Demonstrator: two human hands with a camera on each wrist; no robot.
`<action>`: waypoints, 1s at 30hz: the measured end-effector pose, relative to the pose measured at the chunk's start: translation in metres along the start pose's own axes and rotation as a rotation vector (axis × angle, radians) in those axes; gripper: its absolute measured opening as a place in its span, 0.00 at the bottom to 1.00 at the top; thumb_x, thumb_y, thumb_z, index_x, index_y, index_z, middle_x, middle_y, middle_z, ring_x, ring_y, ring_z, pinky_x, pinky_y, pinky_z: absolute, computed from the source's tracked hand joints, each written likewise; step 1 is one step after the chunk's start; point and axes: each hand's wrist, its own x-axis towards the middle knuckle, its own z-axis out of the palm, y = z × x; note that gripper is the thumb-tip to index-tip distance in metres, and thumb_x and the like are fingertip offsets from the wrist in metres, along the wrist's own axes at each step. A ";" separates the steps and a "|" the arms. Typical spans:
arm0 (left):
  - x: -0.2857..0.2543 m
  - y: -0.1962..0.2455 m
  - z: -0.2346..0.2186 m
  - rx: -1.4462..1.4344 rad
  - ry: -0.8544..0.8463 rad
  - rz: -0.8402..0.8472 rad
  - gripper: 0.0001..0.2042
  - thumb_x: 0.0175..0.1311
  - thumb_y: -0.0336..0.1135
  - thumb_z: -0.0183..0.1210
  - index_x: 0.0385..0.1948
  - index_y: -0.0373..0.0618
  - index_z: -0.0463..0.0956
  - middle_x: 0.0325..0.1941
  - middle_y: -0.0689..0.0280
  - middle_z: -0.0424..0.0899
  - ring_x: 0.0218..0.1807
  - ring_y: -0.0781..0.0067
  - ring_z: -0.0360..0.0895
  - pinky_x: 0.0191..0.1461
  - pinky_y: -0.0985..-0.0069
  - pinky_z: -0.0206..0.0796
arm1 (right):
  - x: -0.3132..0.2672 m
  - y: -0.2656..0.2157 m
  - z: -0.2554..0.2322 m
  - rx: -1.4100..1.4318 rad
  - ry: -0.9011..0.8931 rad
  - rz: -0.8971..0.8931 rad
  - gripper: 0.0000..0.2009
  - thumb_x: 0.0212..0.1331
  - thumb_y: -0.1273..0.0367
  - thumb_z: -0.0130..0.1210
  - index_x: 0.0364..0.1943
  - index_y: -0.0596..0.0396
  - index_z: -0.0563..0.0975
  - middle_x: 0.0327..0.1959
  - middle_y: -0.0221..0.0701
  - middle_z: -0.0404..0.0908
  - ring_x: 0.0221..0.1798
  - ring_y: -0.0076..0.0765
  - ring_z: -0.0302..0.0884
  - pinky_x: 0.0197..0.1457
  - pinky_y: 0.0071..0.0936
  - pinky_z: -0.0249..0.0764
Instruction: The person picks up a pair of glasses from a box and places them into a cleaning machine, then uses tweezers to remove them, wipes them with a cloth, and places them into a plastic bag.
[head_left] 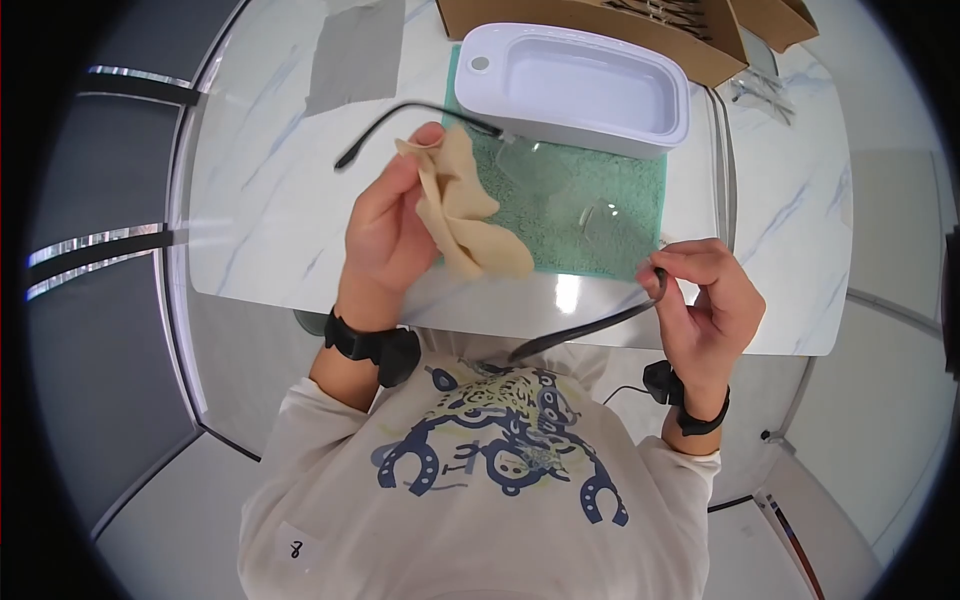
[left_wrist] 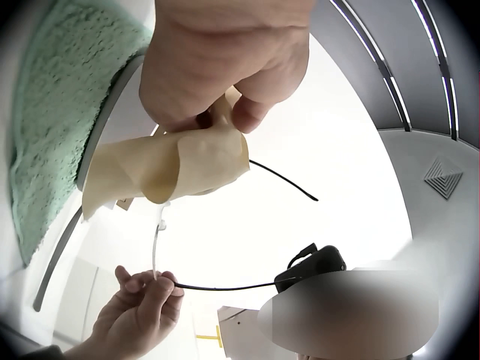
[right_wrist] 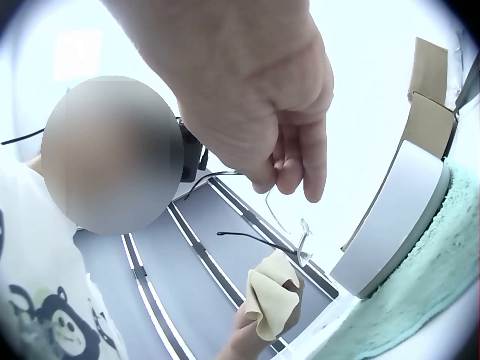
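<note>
A pair of glasses with clear lenses (head_left: 535,167) and thin dark temples (head_left: 590,328) hangs in the air over the table's front edge. My right hand (head_left: 708,300) pinches it at the hinge end of one temple, thumb against fingers. A soft beige cloth (head_left: 462,205) is bunched in my left hand (head_left: 388,222), gripped between thumb and fingers. The other temple (head_left: 400,108) reaches out past that hand. In the left wrist view the cloth (left_wrist: 161,166) droops below the fingertips. The right wrist view shows the cloth (right_wrist: 274,296) close beside the glasses (right_wrist: 303,251).
A white tub (head_left: 590,90) stands on a green towel (head_left: 625,185) on the marbled table (head_left: 270,180). Behind it, a cardboard box (head_left: 560,22) holds several glasses. A grey cloth (head_left: 355,55) lies at the back left, and clear-lensed eyewear (head_left: 762,98) at the back right.
</note>
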 end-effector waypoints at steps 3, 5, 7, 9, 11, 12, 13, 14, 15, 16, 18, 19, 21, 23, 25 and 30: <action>-0.001 -0.009 0.008 -0.096 0.081 -0.061 0.20 0.72 0.31 0.45 0.65 0.45 0.66 0.65 0.57 0.73 0.63 0.55 0.74 0.69 0.55 0.65 | 0.002 -0.001 0.004 -0.007 0.050 -0.001 0.08 0.51 0.82 0.66 0.35 0.59 0.81 0.30 0.35 0.85 0.30 0.30 0.83 0.31 0.21 0.75; -0.002 -0.017 0.006 -0.029 0.156 -0.067 0.22 0.70 0.29 0.44 0.66 0.48 0.65 0.65 0.58 0.73 0.64 0.54 0.74 0.69 0.53 0.65 | 0.003 -0.003 0.007 -0.026 0.074 -0.004 0.08 0.51 0.82 0.66 0.35 0.59 0.81 0.30 0.35 0.85 0.30 0.30 0.83 0.31 0.21 0.75; 0.002 -0.030 0.017 0.057 0.205 -0.091 0.24 0.67 0.24 0.44 0.67 0.49 0.63 0.64 0.58 0.73 0.63 0.56 0.75 0.67 0.55 0.68 | 0.002 -0.006 0.010 0.016 0.118 0.046 0.09 0.50 0.82 0.67 0.35 0.60 0.81 0.31 0.35 0.85 0.31 0.30 0.84 0.31 0.21 0.76; 0.006 -0.045 0.023 0.244 0.230 -0.117 0.26 0.66 0.18 0.46 0.67 0.49 0.62 0.64 0.59 0.73 0.62 0.59 0.76 0.65 0.60 0.72 | 0.003 -0.006 0.016 0.005 0.109 0.030 0.09 0.50 0.82 0.67 0.35 0.59 0.81 0.31 0.35 0.85 0.31 0.31 0.84 0.32 0.21 0.76; 0.012 -0.057 0.035 0.152 0.217 -0.131 0.26 0.66 0.16 0.51 0.65 0.49 0.62 0.64 0.59 0.73 0.61 0.63 0.78 0.62 0.65 0.75 | 0.003 -0.008 0.022 -0.011 0.104 0.009 0.09 0.50 0.82 0.66 0.36 0.59 0.81 0.31 0.35 0.85 0.31 0.31 0.84 0.32 0.21 0.76; 0.015 -0.063 0.037 0.209 0.180 -0.132 0.24 0.67 0.18 0.54 0.64 0.48 0.62 0.63 0.59 0.74 0.60 0.64 0.78 0.61 0.66 0.75 | 0.002 -0.009 0.024 0.008 0.074 0.015 0.10 0.51 0.83 0.66 0.36 0.58 0.81 0.31 0.34 0.85 0.31 0.31 0.84 0.31 0.21 0.76; 0.018 -0.067 0.038 0.267 0.142 -0.132 0.23 0.68 0.20 0.56 0.62 0.47 0.62 0.61 0.59 0.75 0.59 0.65 0.79 0.60 0.67 0.76 | 0.002 -0.010 0.026 0.026 0.044 0.019 0.10 0.51 0.83 0.66 0.36 0.57 0.81 0.31 0.33 0.85 0.30 0.31 0.83 0.31 0.22 0.76; 0.019 -0.069 0.040 0.266 0.142 -0.133 0.23 0.68 0.20 0.56 0.62 0.47 0.62 0.61 0.59 0.75 0.59 0.65 0.79 0.60 0.67 0.76 | 0.004 -0.011 0.026 -0.039 0.047 -0.032 0.11 0.51 0.83 0.65 0.37 0.56 0.81 0.31 0.32 0.85 0.30 0.31 0.83 0.31 0.22 0.76; 0.020 -0.071 0.044 0.284 0.165 -0.124 0.22 0.67 0.21 0.57 0.61 0.45 0.62 0.59 0.59 0.76 0.57 0.67 0.79 0.58 0.69 0.76 | 0.005 -0.011 0.025 -0.041 0.048 -0.029 0.11 0.51 0.83 0.65 0.37 0.56 0.81 0.31 0.32 0.85 0.30 0.31 0.83 0.31 0.22 0.76; 0.020 -0.073 0.047 0.302 0.188 -0.117 0.22 0.67 0.22 0.57 0.60 0.44 0.62 0.57 0.60 0.77 0.55 0.69 0.80 0.56 0.71 0.76 | 0.004 -0.011 0.024 -0.082 0.023 -0.053 0.11 0.50 0.83 0.64 0.37 0.56 0.81 0.31 0.32 0.85 0.30 0.32 0.83 0.31 0.23 0.76; 0.021 -0.071 0.056 0.338 0.210 -0.145 0.22 0.67 0.23 0.58 0.60 0.43 0.62 0.55 0.60 0.77 0.53 0.70 0.80 0.53 0.72 0.77 | 0.004 -0.008 0.024 -0.121 0.000 -0.076 0.11 0.50 0.83 0.64 0.37 0.56 0.80 0.31 0.33 0.85 0.30 0.32 0.83 0.30 0.23 0.76; 0.020 -0.070 0.060 0.372 0.233 -0.169 0.22 0.66 0.23 0.58 0.60 0.42 0.61 0.53 0.60 0.78 0.51 0.71 0.81 0.51 0.74 0.77 | 0.004 -0.007 0.024 -0.151 -0.012 -0.096 0.11 0.49 0.83 0.63 0.37 0.57 0.80 0.31 0.33 0.84 0.30 0.33 0.82 0.29 0.24 0.75; 0.020 -0.070 0.064 0.385 0.236 -0.173 0.22 0.65 0.23 0.58 0.59 0.42 0.61 0.53 0.60 0.78 0.50 0.72 0.80 0.49 0.75 0.76 | 0.004 -0.004 0.025 -0.180 -0.023 -0.115 0.12 0.48 0.83 0.63 0.37 0.57 0.80 0.32 0.32 0.83 0.29 0.34 0.81 0.28 0.24 0.74; 0.019 -0.071 0.065 0.395 0.237 -0.174 0.22 0.64 0.23 0.57 0.59 0.42 0.61 0.52 0.60 0.78 0.49 0.72 0.80 0.48 0.76 0.76 | 0.004 -0.002 0.027 -0.252 -0.039 -0.151 0.13 0.47 0.83 0.62 0.38 0.56 0.80 0.32 0.32 0.82 0.28 0.36 0.80 0.27 0.27 0.73; 0.018 -0.071 0.066 0.381 0.327 -0.132 0.22 0.63 0.22 0.56 0.59 0.42 0.62 0.51 0.60 0.79 0.49 0.72 0.80 0.49 0.77 0.75 | 0.005 0.000 0.028 -0.291 -0.028 -0.175 0.14 0.46 0.83 0.62 0.38 0.55 0.80 0.32 0.31 0.81 0.28 0.36 0.79 0.27 0.28 0.74; 0.023 -0.070 0.075 0.416 0.374 -0.082 0.25 0.60 0.20 0.57 0.59 0.41 0.60 0.49 0.60 0.79 0.50 0.70 0.80 0.50 0.76 0.75 | 0.001 0.003 0.027 -0.375 -0.040 -0.181 0.15 0.45 0.82 0.62 0.38 0.53 0.79 0.34 0.31 0.80 0.29 0.36 0.79 0.27 0.29 0.74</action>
